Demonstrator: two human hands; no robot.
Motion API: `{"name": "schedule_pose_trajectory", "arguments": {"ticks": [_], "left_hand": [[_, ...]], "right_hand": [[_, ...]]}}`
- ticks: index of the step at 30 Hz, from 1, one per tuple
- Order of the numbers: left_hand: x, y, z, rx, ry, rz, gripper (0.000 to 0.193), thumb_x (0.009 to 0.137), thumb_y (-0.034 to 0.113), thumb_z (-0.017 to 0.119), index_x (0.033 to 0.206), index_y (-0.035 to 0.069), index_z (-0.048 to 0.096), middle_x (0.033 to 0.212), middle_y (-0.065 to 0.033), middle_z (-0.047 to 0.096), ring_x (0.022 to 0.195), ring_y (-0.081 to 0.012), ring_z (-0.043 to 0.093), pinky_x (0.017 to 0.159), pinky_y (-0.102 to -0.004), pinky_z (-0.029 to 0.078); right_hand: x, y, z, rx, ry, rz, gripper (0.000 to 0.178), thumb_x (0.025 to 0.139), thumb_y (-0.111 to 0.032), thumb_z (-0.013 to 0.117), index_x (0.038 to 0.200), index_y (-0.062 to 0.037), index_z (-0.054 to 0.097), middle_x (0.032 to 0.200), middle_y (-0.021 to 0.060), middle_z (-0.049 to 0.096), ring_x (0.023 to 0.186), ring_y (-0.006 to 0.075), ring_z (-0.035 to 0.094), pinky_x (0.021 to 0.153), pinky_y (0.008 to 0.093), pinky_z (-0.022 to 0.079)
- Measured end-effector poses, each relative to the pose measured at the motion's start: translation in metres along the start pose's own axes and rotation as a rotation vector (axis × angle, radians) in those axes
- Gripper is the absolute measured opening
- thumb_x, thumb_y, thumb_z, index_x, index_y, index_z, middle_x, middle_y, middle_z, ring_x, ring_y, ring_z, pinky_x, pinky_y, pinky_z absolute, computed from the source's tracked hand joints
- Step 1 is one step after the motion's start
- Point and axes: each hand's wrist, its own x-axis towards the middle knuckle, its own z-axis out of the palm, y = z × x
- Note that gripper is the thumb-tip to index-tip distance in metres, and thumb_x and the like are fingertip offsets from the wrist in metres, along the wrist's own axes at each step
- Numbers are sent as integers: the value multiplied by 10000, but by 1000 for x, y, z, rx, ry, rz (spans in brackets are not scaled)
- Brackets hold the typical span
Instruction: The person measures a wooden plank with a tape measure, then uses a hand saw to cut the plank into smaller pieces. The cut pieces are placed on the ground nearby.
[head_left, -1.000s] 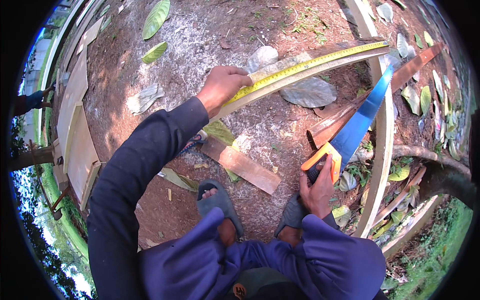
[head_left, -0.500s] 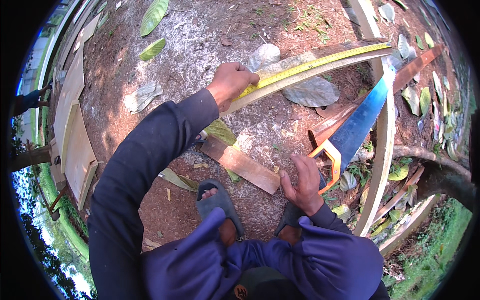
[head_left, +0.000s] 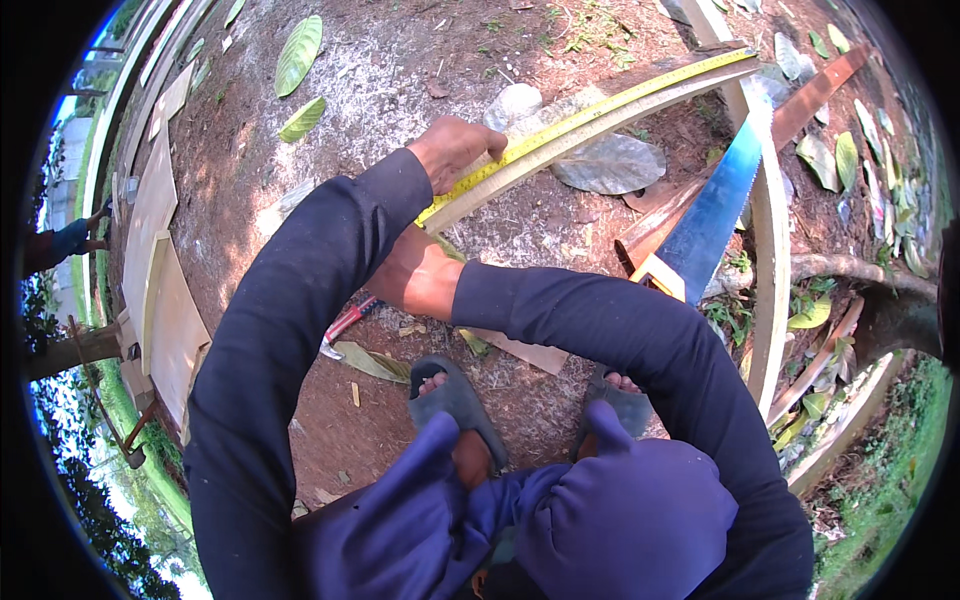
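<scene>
My left hand (head_left: 455,152) is closed on a yellow tape measure (head_left: 620,110). The tape lies drawn out along a narrow wooden strip (head_left: 585,140), whose far end rests by an upright pale beam (head_left: 770,300). Below my left wrist, my right hand (head_left: 415,272) reaches across to the near end of the strip; its fingers are hidden behind the left sleeve. A handsaw (head_left: 715,215) with a blue blade and orange handle leans at the right, its handle partly covered by my right sleeve. A red-handled tool (head_left: 350,318) with a metal end lies near the right hand.
A short brown board (head_left: 525,350) lies before my sandals, partly under my right arm. Behind the saw runs a reddish plank (head_left: 815,95). Plywood sheets (head_left: 150,220) stand at the left, and dry leaves (head_left: 610,165) litter the ground. A branch (head_left: 850,275) crosses at the right.
My right hand has swung left from beside the saw handle to under my left wrist. The left hand stays on the tape; the whole view has shifted slightly.
</scene>
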Motion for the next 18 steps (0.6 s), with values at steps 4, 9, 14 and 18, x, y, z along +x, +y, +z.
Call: {"name": "schedule_pose_trajectory", "arguments": {"ticks": [4,9,14,18], "left_hand": [[-13,8,-6,-106,-40,-108,210,723,25,737,884,-96,674,870,-168,673,688,-279,707,548,-403,565],[-3,2,-9,-147,-73,-116,203,725,28,727,886,-87,680,811,-159,684,634,-280,705,521,-420,560],[-8,-4,-8,-34,-27,-30,213,729,60,729,869,-91,676,790,-140,661,576,-234,642,493,-410,490],[-5,-7,-13,38,-140,6,272,809,118,676,976,-94,647,899,-144,646,692,-211,664,600,-374,547]], "right_hand": [[-11,-4,-23,-214,17,-154,296,822,-231,623,1045,-55,709,1060,132,694,1081,311,662,985,467,492],[-66,1,-91,-308,-93,-278,177,792,-229,634,833,-69,697,993,60,616,990,261,589,858,403,475],[-123,-7,-135,-356,27,-282,160,791,-199,641,860,-69,705,1017,61,591,1031,238,564,879,392,464],[-157,-27,-130,-205,-112,-278,211,779,-203,636,936,-65,668,1051,63,592,1060,240,571,941,393,477]]}}
